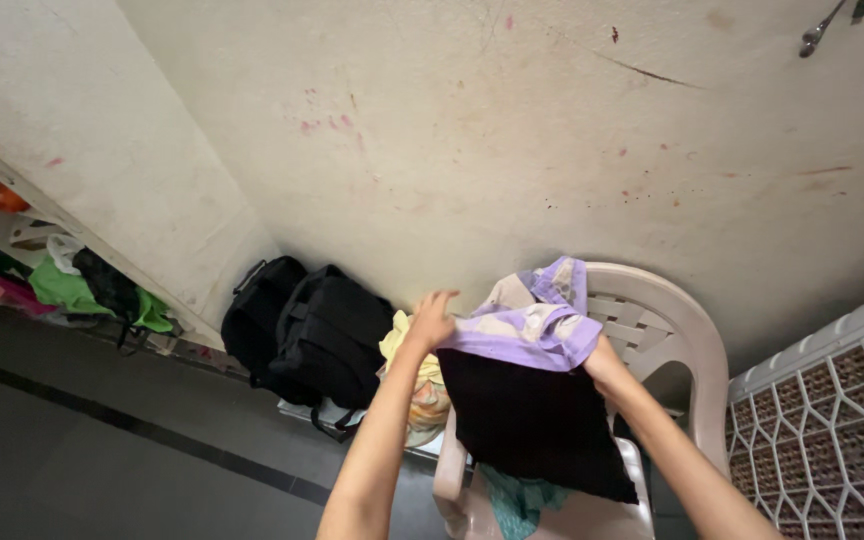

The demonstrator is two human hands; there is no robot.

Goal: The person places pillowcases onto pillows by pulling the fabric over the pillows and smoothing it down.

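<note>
A white plastic chair [687, 345] stands against the wall with clothes piled on it. My left hand [430, 320] grips the left edge of a purple and beige cloth [532, 320] lifted over the chair. My right hand [602, 368] is mostly hidden under that cloth's right side, holding it. Below the purple cloth hangs a black garment [537, 425]. A teal cloth [517, 500] lies on the chair seat. A yellow cloth [402, 345] shows just behind my left hand.
Two black backpacks [317, 335] lean against the wall left of the chair. A low shelf [12, 235] at the far left holds green, pink and dark clothes. A white lattice panel [832, 420] stands at the right. Dark tiled floor [102, 450] spreads at the lower left.
</note>
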